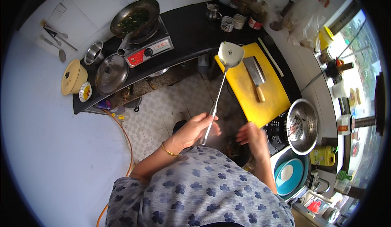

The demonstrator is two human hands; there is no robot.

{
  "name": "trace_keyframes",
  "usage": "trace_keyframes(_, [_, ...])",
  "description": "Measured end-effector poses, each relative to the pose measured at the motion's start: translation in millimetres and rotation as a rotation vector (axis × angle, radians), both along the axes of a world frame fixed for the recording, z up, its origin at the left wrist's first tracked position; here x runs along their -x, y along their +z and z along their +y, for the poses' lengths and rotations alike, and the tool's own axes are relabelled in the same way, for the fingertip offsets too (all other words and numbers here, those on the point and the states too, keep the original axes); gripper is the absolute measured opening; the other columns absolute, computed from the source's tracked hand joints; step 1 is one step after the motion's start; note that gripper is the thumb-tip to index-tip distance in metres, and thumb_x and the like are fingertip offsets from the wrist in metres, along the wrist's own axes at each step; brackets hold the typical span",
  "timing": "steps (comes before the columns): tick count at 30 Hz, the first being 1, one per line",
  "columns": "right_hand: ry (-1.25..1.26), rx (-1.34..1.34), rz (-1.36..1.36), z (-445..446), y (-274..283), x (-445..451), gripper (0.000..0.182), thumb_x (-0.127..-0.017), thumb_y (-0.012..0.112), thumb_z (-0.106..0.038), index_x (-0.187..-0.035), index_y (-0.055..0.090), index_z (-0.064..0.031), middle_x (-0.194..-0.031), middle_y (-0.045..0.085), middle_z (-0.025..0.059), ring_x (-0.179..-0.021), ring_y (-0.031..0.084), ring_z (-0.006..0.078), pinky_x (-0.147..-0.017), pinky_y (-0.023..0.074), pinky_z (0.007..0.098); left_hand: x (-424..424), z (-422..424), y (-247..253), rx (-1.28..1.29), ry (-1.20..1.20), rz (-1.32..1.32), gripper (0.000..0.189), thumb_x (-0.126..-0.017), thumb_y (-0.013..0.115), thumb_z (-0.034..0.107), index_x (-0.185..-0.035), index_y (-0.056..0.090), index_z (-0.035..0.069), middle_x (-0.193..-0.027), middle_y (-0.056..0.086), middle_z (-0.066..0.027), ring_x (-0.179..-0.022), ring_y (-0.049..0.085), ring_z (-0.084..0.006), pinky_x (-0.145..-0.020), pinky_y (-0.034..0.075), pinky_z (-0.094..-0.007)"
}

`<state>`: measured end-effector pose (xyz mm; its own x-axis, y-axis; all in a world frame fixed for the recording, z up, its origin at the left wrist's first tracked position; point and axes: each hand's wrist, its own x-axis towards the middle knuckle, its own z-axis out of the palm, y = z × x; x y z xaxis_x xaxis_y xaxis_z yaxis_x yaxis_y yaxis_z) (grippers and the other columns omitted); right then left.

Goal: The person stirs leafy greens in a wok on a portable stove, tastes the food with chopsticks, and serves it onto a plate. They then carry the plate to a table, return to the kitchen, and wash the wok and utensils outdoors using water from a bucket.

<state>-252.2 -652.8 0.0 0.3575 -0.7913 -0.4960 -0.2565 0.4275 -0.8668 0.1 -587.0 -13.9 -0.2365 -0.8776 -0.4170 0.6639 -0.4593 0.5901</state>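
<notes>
A metal wok spatula (231, 54) slants up and away from my left hand (200, 126), which is closed around its handle. Bits of green food cling to its blade. My right hand (253, 137), blurred, hangs apart from the spatula beside the near corner of the yellow cutting board (273, 95); its fingers are apart and no object shows in it. On the board lies a cleaver (254, 71) with a wooden handle. At the far left, a wok (152, 8) holding chopped greens (134, 19) rests on a portable gas stove (157, 51).
A glass lid (112, 74), a steel bowl (93, 52) and a cream lidded pot (74, 77) stand left of the stove. Several jars (227, 24) line the back. Right of me are a steel colander (301, 129) and a blue basin (290, 178) in the sink. An orange hose (129, 147) crosses the floor.
</notes>
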Motion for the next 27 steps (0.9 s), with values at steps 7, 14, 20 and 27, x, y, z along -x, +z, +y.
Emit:
trace_keyframes(7, [0.084, -0.281, -0.475, -10, 24, -178, 0.056, -0.103, 0.032, -0.056, -0.102, 0.057, -0.0064, -0.079, 0.058, 0.0047, -0.063, 0.057, 0.0142, -0.058, 0.0479, 0.0282, -67, -35, 31, 0.128, 0.118, -0.365, 0.029, -0.105, 0.048, 0.029, -0.117, 0.055, 0.003, -0.091, 0.062, -0.0034, -0.085, 0.061, -0.0087, -0.077, 0.050, -0.0226])
trace_keyframes(14, [0.045, -0.032, -0.429, -53, 41, -300, 0.046, -0.105, 0.038, -0.047, -0.101, 0.060, -0.0060, -0.057, 0.040, -0.0020, -0.041, 0.030, 0.0061, -0.038, 0.0222, 0.0215, -174, -57, 20, 0.348, 0.302, -0.520, 0.047, -0.104, 0.052, 0.024, -0.143, 0.041, 0.001, -0.120, 0.056, -0.0023, -0.109, 0.053, -0.0089, -0.093, 0.045, -0.0243])
trace_keyframes(20, [0.110, 0.625, 0.013, -137, 27, -383, 0.028, -0.097, 0.059, -0.021, -0.121, 0.059, -0.0059, -0.065, 0.057, 0.0045, -0.054, 0.052, 0.0129, -0.051, 0.0427, 0.0274, -288, -27, -8, 0.040, 0.380, -0.165, 0.051, -0.102, 0.048, 0.035, -0.142, 0.044, 0.003, -0.133, 0.057, -0.0147, -0.120, 0.057, -0.0269, -0.101, 0.045, -0.0386])
trace_keyframes(27, [0.473, 1.190, 0.664, -203, 28, -464, 0.039, -0.096, 0.054, -0.026, -0.135, 0.055, -0.0253, -0.094, 0.068, 0.0142, -0.086, 0.066, 0.0357, -0.075, 0.0525, 0.0461, -336, -37, -2, -0.026, 0.695, -0.011, 0.054, -0.101, 0.047, 0.044, -0.133, 0.049, 0.001, -0.130, 0.058, -0.0169, -0.109, 0.060, -0.0253, -0.096, 0.048, -0.0389])
